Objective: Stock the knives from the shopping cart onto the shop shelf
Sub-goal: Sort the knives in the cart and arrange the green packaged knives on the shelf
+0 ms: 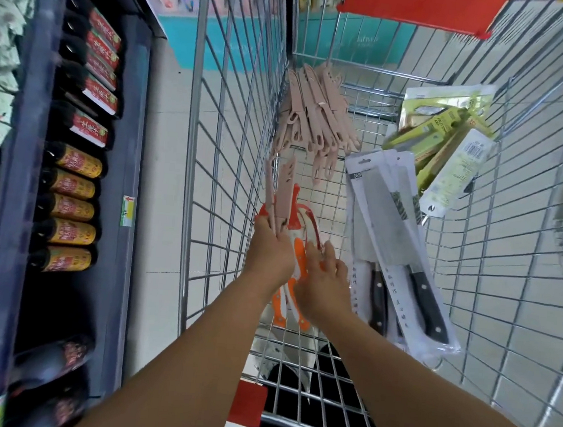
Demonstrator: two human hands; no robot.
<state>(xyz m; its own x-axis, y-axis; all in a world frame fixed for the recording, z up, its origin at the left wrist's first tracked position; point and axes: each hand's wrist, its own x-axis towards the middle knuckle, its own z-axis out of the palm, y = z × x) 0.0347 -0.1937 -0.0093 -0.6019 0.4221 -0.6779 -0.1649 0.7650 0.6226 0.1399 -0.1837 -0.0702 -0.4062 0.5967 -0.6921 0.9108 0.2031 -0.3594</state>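
Observation:
Both my hands are down inside the wire shopping cart (496, 254). My left hand (271, 250) grips a small bunch of knives (283, 193) in beige sheaths, blades pointing away from me. My right hand (323, 281) rests with curled fingers on orange-and-white handled knives (298, 259) lying on the cart floor; whether it grips one I cannot tell. A pile of beige sheathed knives (317, 113) leans on the cart's left wall. Packaged cleavers with black handles (404, 245) lie to the right. Green-carded knives (446, 132) sit at the far right.
A dark shop shelf (121, 149) with rows of dark bottles (76, 183) stands to the left, across a strip of tiled floor. The cart's red child-seat flap (420, 6) hangs at the far end. Its red-trimmed handle (247, 406) is near me.

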